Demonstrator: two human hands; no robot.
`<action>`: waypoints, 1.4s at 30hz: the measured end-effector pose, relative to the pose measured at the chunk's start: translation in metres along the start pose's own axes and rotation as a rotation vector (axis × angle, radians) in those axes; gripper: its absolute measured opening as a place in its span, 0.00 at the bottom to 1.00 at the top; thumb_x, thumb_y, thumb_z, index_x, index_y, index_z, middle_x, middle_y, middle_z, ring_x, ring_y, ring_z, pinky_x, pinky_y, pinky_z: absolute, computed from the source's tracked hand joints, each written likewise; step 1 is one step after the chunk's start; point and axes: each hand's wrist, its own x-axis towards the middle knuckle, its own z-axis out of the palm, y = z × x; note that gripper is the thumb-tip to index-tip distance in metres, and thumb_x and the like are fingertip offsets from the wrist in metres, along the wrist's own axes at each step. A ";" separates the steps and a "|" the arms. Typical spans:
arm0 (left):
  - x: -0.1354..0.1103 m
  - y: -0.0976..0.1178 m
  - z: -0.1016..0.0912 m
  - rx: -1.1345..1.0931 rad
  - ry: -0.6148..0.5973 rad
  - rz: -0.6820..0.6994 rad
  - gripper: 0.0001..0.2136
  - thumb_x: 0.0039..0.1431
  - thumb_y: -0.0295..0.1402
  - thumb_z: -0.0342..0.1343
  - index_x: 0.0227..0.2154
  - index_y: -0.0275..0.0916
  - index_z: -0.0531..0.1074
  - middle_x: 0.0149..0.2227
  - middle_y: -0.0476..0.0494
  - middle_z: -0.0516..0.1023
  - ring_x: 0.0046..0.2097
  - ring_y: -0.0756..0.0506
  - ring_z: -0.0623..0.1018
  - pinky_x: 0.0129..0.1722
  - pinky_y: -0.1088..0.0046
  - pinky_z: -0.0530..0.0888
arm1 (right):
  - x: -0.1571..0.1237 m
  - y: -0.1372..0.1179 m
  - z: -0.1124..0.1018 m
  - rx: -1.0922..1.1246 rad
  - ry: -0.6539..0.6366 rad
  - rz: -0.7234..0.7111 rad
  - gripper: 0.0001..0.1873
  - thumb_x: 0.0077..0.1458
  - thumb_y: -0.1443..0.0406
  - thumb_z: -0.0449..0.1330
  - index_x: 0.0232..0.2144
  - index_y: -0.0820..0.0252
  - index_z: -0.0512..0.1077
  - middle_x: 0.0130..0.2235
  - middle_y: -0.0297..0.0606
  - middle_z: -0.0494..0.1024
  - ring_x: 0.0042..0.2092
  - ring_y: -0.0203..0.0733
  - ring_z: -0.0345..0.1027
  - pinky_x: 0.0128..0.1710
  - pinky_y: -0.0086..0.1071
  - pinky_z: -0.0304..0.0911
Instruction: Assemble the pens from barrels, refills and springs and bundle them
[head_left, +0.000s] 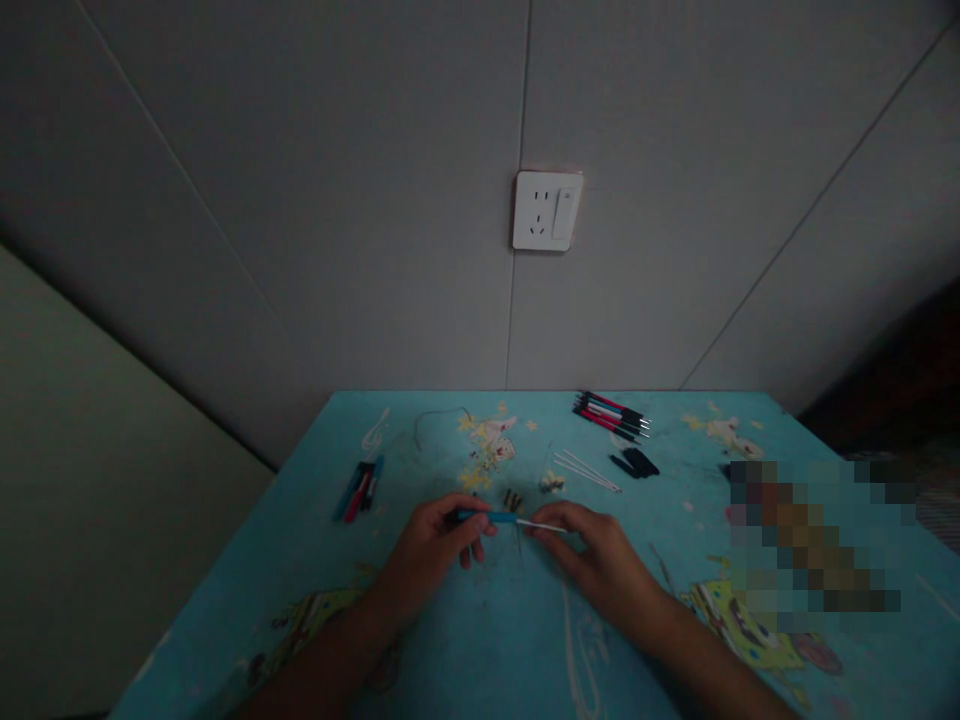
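Over the middle of the table, my left hand (439, 540) is closed around a blue pen barrel (499, 517) held nearly level. My right hand (592, 540) pinches a thin white pen refill (536, 525), whose left end meets the barrel's open right end. How far the refill reaches inside the barrel is hidden. Just beyond my fingers lie a few small dark pieces (513, 499) and a little pile of pale pieces (553, 482), too small to name surely. Several loose white refills (585, 471) rest further back on the right.
Blue, red and black barrels (360, 490) lie at the left. Several pens (611, 415) are bunched at the back, with black parts (637, 463) in front of them. A patterned turquoise cloth (480, 640) covers the table. The wall behind has a socket (547, 210); a blurred patch hides the right side.
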 end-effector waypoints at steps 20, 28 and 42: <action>-0.007 0.011 -0.018 0.639 -0.266 0.263 0.09 0.62 0.36 0.57 0.42 0.42 0.77 0.32 0.49 0.81 0.32 0.49 0.78 0.34 0.74 0.71 | -0.002 0.002 0.007 -0.038 -0.054 -0.027 0.11 0.65 0.60 0.55 0.34 0.58 0.74 0.33 0.38 0.77 0.37 0.40 0.72 0.38 0.32 0.67; -0.014 -0.004 -0.001 1.243 -0.273 0.635 0.14 0.68 0.30 0.47 0.53 0.40 0.70 0.36 0.43 0.77 0.39 0.43 0.76 0.40 0.64 0.70 | -0.003 0.009 0.014 -0.200 -0.070 -0.022 0.13 0.65 0.59 0.55 0.32 0.57 0.74 0.32 0.37 0.77 0.36 0.41 0.72 0.38 0.33 0.66; -0.011 0.003 -0.005 1.237 -0.194 0.472 0.14 0.68 0.27 0.44 0.52 0.41 0.66 0.40 0.42 0.75 0.41 0.44 0.76 0.42 0.67 0.70 | 0.002 0.013 0.004 -0.191 -0.013 -0.039 0.07 0.64 0.62 0.56 0.41 0.55 0.73 0.38 0.38 0.78 0.39 0.42 0.72 0.43 0.36 0.68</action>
